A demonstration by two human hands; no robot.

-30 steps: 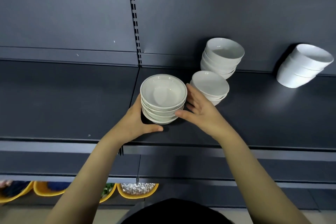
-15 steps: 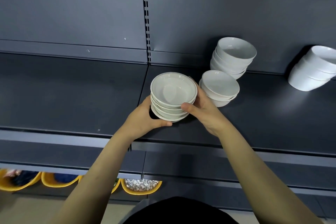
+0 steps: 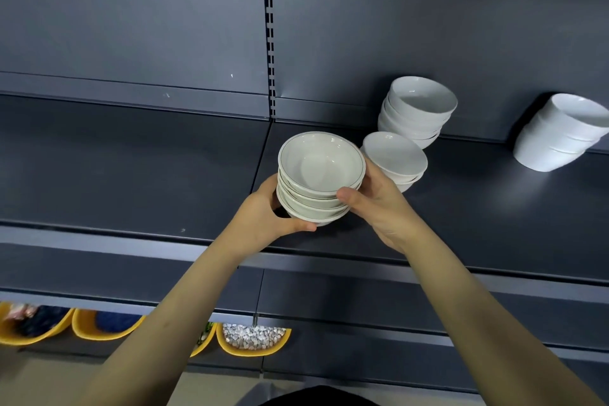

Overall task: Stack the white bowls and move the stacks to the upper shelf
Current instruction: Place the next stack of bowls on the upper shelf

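Note:
A stack of several shallow white bowls with a thin dark rim line (image 3: pixel 321 168) is held between both my hands, just above the dark shelf (image 3: pixel 131 168). My left hand (image 3: pixel 267 214) grips the stack's left side, thumb under its base. My right hand (image 3: pixel 375 204) grips the right side, thumb against the rims. Right behind it stands a low stack of plain white bowls (image 3: pixel 395 158). A taller stack of white bowls (image 3: pixel 418 109) stands against the back panel. A further stack of deep white bowls (image 3: pixel 560 132) sits at the far right.
The shelf's left half shows bare dark metal. A slotted upright (image 3: pixel 270 43) splits the back panel. Below, yellow bins (image 3: pixel 253 339) with small goods line a lower level. The shelf's front lip (image 3: pixel 99 241) runs across at wrist height.
Both hands have lifted the rimmed stack slightly and tilted it, while the view shifted left and down. Grip on the stack is unchanged.

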